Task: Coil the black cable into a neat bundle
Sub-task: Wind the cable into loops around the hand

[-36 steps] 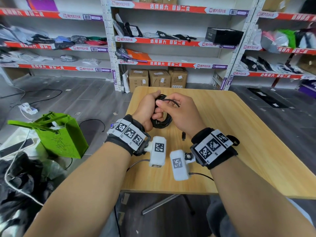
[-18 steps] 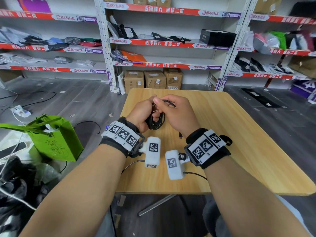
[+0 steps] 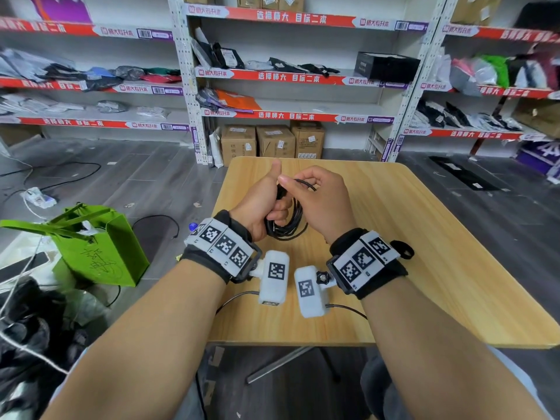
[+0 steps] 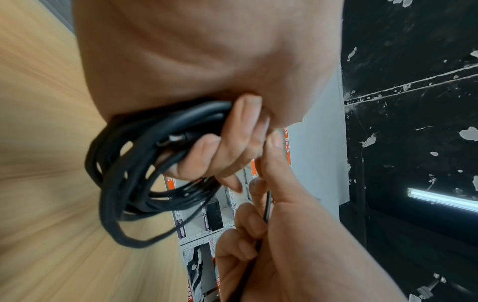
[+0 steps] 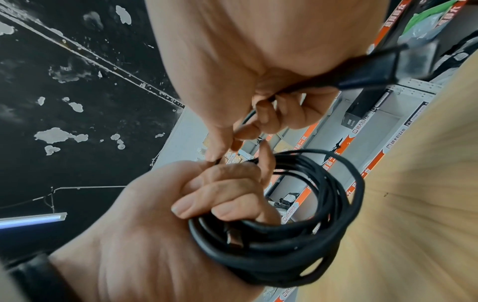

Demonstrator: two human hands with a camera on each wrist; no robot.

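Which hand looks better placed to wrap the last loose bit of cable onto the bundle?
Probably the right hand: it already pinches the loose end of the black cable, just above the coil. The left hand is busy gripping the coil.

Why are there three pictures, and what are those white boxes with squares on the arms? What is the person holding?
No machine here, just a person with cameras strapped on. The wide picture comes from a camera on the head, looking down at a wooden table. The other two come from the white boxes, one camera by each wrist, looking along the fingers. The left hand holds a coiled black cable in its grip. The right hand pinches the loose end of that cable, which ends in a plug. The coil is held above the table. A green bag stands on the floor.
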